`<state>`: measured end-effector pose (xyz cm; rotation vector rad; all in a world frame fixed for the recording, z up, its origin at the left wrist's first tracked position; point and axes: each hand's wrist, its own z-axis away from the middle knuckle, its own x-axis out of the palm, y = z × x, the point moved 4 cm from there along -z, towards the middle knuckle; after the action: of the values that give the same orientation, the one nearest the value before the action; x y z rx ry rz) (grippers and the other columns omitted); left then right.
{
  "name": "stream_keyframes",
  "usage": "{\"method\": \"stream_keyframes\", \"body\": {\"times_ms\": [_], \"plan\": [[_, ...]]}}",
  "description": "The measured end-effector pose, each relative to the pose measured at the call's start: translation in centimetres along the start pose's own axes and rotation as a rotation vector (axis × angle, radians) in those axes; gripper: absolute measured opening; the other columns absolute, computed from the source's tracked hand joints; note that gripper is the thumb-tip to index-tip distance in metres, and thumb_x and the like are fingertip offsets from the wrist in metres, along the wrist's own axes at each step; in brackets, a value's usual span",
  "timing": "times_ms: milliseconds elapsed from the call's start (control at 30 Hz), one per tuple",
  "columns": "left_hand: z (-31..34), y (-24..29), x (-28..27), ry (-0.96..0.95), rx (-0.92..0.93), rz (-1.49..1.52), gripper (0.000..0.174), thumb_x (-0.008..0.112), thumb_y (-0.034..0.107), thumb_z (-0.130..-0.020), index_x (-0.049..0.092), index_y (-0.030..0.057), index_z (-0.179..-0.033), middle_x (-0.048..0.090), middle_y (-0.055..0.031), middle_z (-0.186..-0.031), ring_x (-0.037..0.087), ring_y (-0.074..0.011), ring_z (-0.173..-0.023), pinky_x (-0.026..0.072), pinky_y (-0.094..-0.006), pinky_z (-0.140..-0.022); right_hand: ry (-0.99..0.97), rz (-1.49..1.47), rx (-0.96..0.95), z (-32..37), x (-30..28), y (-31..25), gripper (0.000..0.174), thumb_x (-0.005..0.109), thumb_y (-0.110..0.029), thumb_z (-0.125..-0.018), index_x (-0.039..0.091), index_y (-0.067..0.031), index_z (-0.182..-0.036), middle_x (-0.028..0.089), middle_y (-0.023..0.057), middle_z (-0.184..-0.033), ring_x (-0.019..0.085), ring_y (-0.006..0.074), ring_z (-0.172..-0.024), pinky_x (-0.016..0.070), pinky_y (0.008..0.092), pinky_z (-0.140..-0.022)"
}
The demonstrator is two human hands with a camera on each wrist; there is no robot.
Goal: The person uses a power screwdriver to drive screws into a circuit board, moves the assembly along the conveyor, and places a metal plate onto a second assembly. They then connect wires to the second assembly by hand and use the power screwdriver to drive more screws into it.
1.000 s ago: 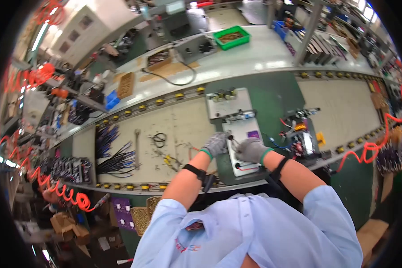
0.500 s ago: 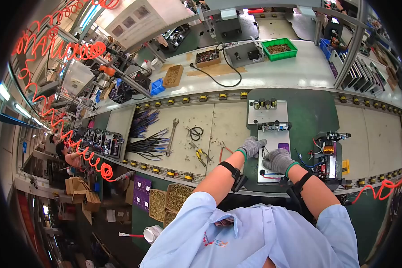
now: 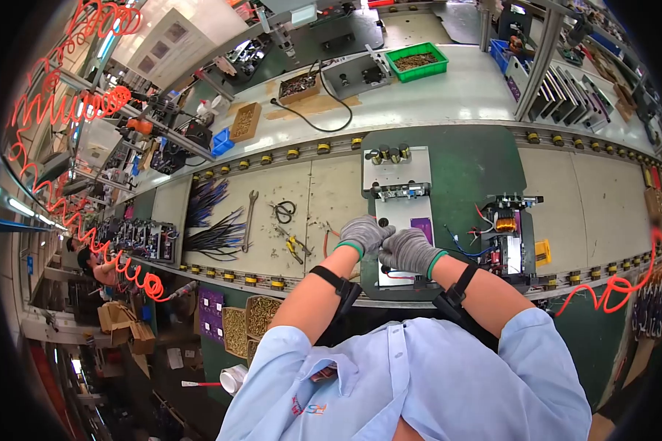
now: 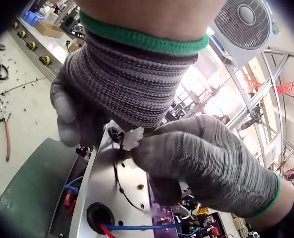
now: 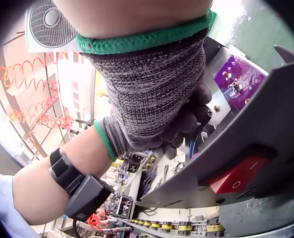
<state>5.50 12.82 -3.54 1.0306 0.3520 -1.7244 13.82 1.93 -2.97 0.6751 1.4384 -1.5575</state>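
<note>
Both hands wear grey knitted gloves with green cuffs and meet over the silver metal chassis [image 3: 393, 219]. In the left wrist view, the right hand [image 3: 410, 250] pinches a small white connector [image 4: 132, 140] on a thin black wire [image 4: 118, 179], which runs down over the metal. The left hand [image 3: 366, 232] is right beside it, fingers bent downward near a black grommet; its thumb side is hidden, so I cannot tell what it grips. Blue and red wires leave another black grommet [image 4: 100, 217]. A red rocker switch [image 5: 236, 176] sits on the chassis end, below the right hand.
A purple board [image 3: 421, 226] lies beside the hands. Right of it stands an open electronic assembly [image 3: 506, 239] with loose wires. On the left are pliers [image 3: 294, 246], a wrench [image 3: 250, 220] and cable bundles [image 3: 217, 234]. A green bin [image 3: 417, 62] stands behind the roller line.
The hands have come closer together over the chassis; earlier a gap with black wire showed between them. The head view has swung right, then partly back left.
</note>
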Motion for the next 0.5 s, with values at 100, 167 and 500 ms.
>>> {"method": "stream_keyframes", "body": {"times_ms": [100,167,500], "plan": [[-1.6,-0.2,0.6,-0.106,0.012,-0.119,0.050,0.057,0.047,-0.086,0.071,0.0021,-0.102,0.072,-0.0210,-0.085,0.070,-0.0366,-0.087,0.0547,-0.0441,-0.082,-0.027,0.083,-0.009,0.0,-0.3,-0.7,0.047,0.053,-0.049,-0.091,0.072,-0.0078,-0.078,0.068,0.0144,-0.067,0.069,0.0335,-0.068,0.0547,0.0468,-0.069],[-2.4,-1.2,1.9,-0.013,0.061,-0.211,0.045,0.058,0.042,-0.086,0.071,0.0024,-0.102,0.073,-0.0210,-0.087,0.070,-0.0376,-0.088,0.0547,-0.0448,-0.082,-0.001,0.035,0.075,1.0,-0.7,-0.4,0.047,0.055,-0.051,-0.092,0.072,-0.0078,-0.085,0.070,0.0145,-0.075,0.070,0.0346,-0.074,0.0551,0.0468,-0.071],[1.6,0.5,-4.0,0.054,0.362,-0.202,0.042,0.051,0.039,-0.098,0.072,0.0030,-0.096,0.069,-0.0240,-0.087,0.067,-0.0411,-0.087,0.0516,-0.0483,-0.080,-0.250,-0.073,0.023,7.2,0.5,-3.0,0.056,0.072,-0.033,-0.084,0.056,-0.0140,-0.134,0.062,0.0186,-0.113,0.066,0.0352,-0.102,0.0547,0.0466,-0.087]]}}
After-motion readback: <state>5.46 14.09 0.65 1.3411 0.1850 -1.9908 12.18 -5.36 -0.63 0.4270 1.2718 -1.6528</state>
